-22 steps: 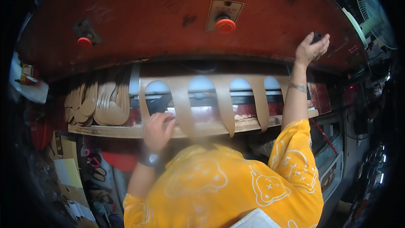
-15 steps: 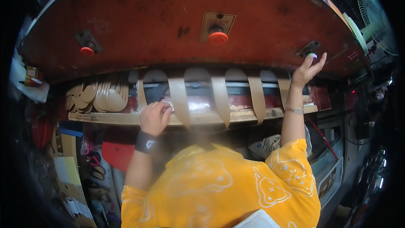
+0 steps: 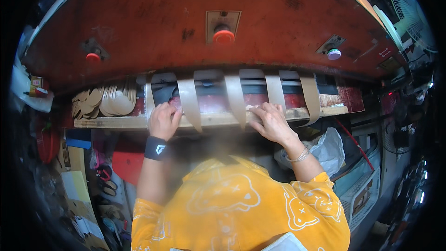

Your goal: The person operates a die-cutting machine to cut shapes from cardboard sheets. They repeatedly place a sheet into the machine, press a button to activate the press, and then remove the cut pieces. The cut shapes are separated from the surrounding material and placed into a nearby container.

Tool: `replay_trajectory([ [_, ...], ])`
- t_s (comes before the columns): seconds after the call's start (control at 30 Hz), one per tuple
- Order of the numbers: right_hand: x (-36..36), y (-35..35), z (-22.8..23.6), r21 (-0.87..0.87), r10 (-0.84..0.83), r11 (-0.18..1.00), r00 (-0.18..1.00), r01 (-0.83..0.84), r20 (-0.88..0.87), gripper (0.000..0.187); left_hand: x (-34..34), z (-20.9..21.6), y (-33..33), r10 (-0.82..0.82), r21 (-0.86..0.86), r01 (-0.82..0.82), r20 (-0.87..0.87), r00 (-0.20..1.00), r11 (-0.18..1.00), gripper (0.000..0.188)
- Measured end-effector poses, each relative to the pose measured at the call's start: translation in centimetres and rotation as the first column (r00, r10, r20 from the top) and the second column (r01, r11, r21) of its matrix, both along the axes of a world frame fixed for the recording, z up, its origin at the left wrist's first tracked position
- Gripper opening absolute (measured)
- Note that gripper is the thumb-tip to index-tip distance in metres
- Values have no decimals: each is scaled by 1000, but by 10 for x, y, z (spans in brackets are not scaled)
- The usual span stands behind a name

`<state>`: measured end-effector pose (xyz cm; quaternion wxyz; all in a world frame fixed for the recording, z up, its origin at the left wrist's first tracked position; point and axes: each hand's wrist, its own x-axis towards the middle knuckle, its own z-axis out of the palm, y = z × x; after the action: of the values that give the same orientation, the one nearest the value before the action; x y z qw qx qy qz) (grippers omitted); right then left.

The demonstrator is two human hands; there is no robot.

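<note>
A tan sheet with rounded openings (image 3: 188, 104) lies across the bed of a red machine, its long strips bending down over the wooden front ledge (image 3: 213, 120). My left hand (image 3: 163, 121), with a dark wristband, is closed at the sheet's left strip, fingers bent over the ledge. Farther right, my right hand (image 3: 273, 123) bends its fingers over another strip at the ledge, thumb toward the middle. The fingertips of both hands are partly hidden. Left of my left hand, several tan sole-shaped pieces (image 3: 118, 100) stand and lie in a stack.
Above the bed hangs the red machine front (image 3: 153, 28). It carries a large red button (image 3: 224, 36), a smaller red button (image 3: 93, 57) and a pale round button (image 3: 333, 54). A fan (image 3: 411, 11) is at the far right; a white bag (image 3: 327, 151) sits below the ledge.
My right hand has come down from the pale button to the strip at the ledge. My left hand stays near the left strip. The view has shifted slightly.
</note>
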<state>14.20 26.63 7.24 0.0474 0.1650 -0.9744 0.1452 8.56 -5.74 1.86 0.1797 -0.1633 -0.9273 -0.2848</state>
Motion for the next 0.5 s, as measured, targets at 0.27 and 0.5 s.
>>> replay_trajectory([
  [0.27,8,-5,-5,102,-70,992,998,68,10,39,2,-3,0,2,-39,-2,7,1000,999,24],
  [0.5,-79,16,58,-205,44,976,847,78,530,30,-4,25,0,-72,5,73,219,973,997,17],
])
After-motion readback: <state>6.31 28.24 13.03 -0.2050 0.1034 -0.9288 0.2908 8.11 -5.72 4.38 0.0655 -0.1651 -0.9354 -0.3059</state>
